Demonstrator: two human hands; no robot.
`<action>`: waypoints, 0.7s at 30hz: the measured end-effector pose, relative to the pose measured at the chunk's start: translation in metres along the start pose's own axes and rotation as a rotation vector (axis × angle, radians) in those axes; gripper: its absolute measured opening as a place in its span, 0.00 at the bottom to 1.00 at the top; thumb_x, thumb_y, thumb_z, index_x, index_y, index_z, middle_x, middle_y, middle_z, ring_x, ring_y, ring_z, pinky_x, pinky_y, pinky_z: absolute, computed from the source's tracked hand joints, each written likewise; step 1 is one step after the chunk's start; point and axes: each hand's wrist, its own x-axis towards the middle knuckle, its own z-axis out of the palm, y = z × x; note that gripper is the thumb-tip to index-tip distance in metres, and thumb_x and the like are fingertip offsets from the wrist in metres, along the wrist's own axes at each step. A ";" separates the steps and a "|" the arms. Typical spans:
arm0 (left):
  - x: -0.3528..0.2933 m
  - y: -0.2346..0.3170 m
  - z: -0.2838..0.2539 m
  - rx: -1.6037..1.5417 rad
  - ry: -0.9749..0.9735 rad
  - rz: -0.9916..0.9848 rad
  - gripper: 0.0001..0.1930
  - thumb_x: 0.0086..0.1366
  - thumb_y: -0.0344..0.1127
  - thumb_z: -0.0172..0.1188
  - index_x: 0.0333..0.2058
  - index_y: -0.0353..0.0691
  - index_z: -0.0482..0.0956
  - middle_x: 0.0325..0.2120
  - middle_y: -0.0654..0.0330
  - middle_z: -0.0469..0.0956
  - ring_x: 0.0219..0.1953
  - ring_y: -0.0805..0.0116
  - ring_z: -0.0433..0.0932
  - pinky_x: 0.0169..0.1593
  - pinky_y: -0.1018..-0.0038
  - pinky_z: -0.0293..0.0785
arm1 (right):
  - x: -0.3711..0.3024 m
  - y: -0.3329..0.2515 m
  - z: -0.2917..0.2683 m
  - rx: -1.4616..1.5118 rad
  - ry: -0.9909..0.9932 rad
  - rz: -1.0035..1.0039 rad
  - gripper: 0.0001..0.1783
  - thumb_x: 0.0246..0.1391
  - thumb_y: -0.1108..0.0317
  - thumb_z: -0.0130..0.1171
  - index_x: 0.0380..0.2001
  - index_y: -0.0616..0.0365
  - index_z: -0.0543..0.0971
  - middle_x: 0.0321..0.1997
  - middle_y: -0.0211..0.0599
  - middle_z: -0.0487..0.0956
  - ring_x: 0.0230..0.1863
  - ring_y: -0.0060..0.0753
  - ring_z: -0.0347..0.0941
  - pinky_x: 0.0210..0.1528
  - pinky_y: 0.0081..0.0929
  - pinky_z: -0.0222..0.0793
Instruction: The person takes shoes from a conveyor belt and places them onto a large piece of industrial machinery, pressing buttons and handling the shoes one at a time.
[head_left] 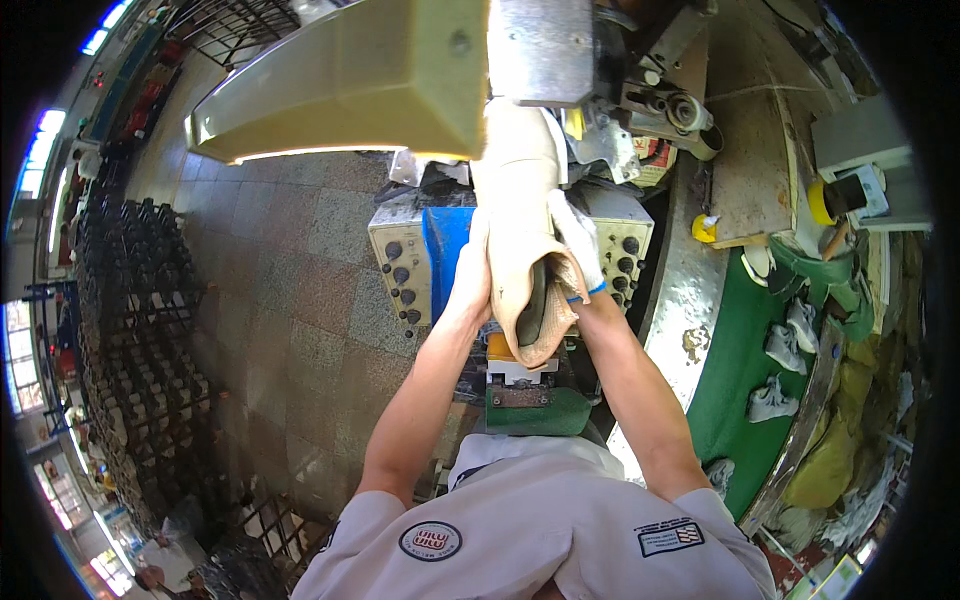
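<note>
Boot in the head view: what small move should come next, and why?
Probably a slight, gentle alignment of the tan boot, keeping both hands on it: the bare left hand and gloved right hand flank its sides, and its far end disappears behind the metal block, so whether it sits properly cannot be seen.

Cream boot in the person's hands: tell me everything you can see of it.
The boot is pale cream to tan and looks like leather, with a tall shaft and a loosely flared, uneven top edge. Its open mouth faces the wearer and shows a dark interior. It points away, its far end hidden by the metal block; contact there can't be told. The bare left hand and the white-gloved right hand hold it from either side.
</note>
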 end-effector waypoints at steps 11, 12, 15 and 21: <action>0.004 0.008 0.003 0.012 -0.020 0.030 0.30 0.79 0.54 0.42 0.60 0.30 0.72 0.51 0.52 0.80 0.49 0.66 0.81 0.54 0.69 0.79 | 0.007 -0.003 0.002 -0.287 -0.068 -0.319 0.36 0.70 0.61 0.53 0.72 0.69 0.57 0.70 0.48 0.68 0.69 0.34 0.63 0.70 0.28 0.58; 0.000 0.010 0.012 0.026 -0.017 0.034 0.30 0.79 0.54 0.42 0.60 0.31 0.71 0.51 0.53 0.80 0.50 0.66 0.81 0.54 0.69 0.79 | 0.010 -0.004 0.003 -0.199 -0.078 -0.291 0.36 0.70 0.61 0.53 0.72 0.70 0.56 0.70 0.47 0.68 0.69 0.34 0.63 0.71 0.28 0.57; 0.000 0.008 0.007 0.081 -0.030 0.092 0.30 0.79 0.55 0.42 0.61 0.31 0.70 0.52 0.53 0.79 0.51 0.67 0.81 0.54 0.69 0.78 | 0.016 -0.002 0.012 0.002 -0.109 -0.241 0.36 0.70 0.61 0.53 0.72 0.70 0.57 0.70 0.44 0.68 0.69 0.34 0.63 0.70 0.28 0.58; 0.009 0.003 -0.004 0.073 -0.046 0.078 0.31 0.79 0.56 0.42 0.61 0.31 0.71 0.51 0.54 0.80 0.49 0.67 0.81 0.54 0.70 0.78 | -0.002 0.003 0.012 -0.053 0.062 -0.149 0.31 0.70 0.59 0.55 0.68 0.67 0.66 0.63 0.39 0.74 0.62 0.26 0.68 0.65 0.25 0.63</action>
